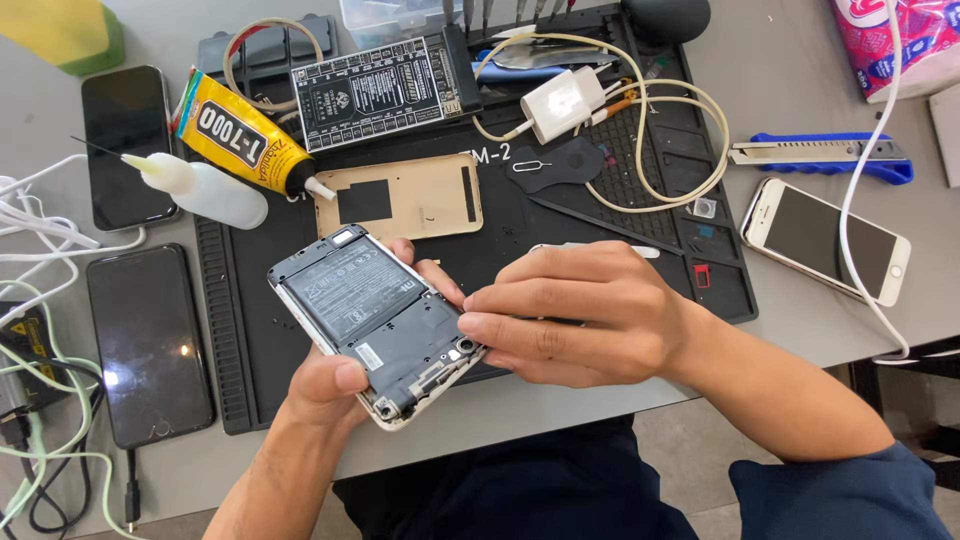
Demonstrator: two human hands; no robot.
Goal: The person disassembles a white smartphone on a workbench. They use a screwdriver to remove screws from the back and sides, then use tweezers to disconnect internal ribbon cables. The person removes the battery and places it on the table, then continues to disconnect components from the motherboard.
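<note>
- Opened phone (375, 320): back cover off, battery and board exposed, held above the near edge of the black mat (620, 250). Long axis runs diagonally, top corner up-left toward the gold cover, bottom corner down-right toward the body.
- Left hand (335, 385): closed around the phone from underneath, thumb pressed on its near long edge, fingertips seen past the far edge. Phone is carried entirely by this hand.
- Right hand (570, 315): fingers bunched narrow, tips touching the phone's lower-right end by the round part on the board. Whether something small is pinched between the tips cannot be told. It comes in from the right, roughly across the phone's short end.
- Both hands are on the phone; the right is the one at the working end, the left is the support.
- Gold cover (400, 195): lying flat on the mat, just beyond the phone, inner side up.
- Glue tube (245, 135), yellow, and a clear squeeze bottle (200, 190): at the mat's upper-left corner, up-left of the phone.
- Test board (375, 90) and white charger (562, 105) with coiled cable: at the mat's far edge.
- Two dark phones (148, 340): left of the mat, screens up.
- White phone (825, 240) and blue knife (820, 155): right of the mat, well apart from the hands.
</note>
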